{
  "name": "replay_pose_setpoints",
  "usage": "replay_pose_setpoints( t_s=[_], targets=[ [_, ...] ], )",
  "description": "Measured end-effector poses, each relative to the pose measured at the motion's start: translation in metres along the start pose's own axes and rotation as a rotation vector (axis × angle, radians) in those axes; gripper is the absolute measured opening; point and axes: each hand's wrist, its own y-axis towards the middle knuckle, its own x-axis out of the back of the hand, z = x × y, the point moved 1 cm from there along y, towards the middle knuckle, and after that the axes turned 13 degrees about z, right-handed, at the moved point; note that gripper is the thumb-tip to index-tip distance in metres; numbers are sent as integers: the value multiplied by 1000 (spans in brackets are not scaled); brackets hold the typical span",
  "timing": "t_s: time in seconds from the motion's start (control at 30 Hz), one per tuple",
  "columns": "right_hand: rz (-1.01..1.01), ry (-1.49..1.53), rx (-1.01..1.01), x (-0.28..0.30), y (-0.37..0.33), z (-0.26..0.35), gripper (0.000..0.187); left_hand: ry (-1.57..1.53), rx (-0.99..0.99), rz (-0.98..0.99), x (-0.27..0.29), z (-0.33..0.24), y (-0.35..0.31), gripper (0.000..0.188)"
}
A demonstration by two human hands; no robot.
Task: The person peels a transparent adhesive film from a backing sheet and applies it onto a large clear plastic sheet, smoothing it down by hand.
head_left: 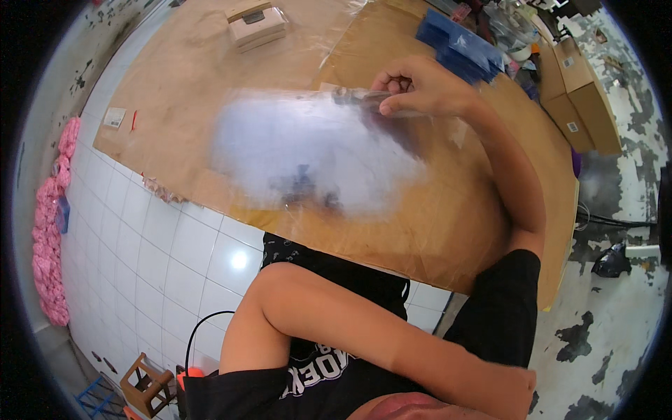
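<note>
My right hand (420,87) is over the brown-covered table (378,238), its thumb and fingers closed on the top edge of a clear plastic sheet or bag (308,147). The plastic is a pale, motion-blurred patch spreading left and toward me from that hand. Dark smudges show near its lower edge; I cannot make out what they are. My left arm bends across my body, its forearm running to the lower right. The back of my left hand (507,385) seems to lie at the forearm's end, with the fingers hidden.
At the far left of the table sits a small cardboard box in clear wrap (257,26). Blue plastic packs (462,45) and a cardboard box (579,98) are at the right. Pink bundles (52,238) lie along the left wall; a brown stool (147,385) stands lower left.
</note>
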Motion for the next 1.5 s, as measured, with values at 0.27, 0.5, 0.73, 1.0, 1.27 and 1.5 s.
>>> replay_pose_setpoints(
  t_s=[0.27,0.5,0.73,1.0,1.27,1.5],
  targets=[
    [54,383,-48,4,-6,6,20,250,104,-173,1,-25,-22,22],
    [1,411,98,25,-7,-14,21,618,588,-637,113,-83,-176,20],
    [-171,512,127,41,-23,-5,17,590,1082,-1414,164,-122,-310,29],
    [-341,488,86,40,-22,-6,18,86,1144,-1300,155,-110,-318,44],
    [-467,431,37,47,-28,1,24,107,1131,-1369,158,-118,-327,25],
    [-503,469,131,55,-33,-8,21,140,1079,-1556,164,-129,-335,17]
  ],
)
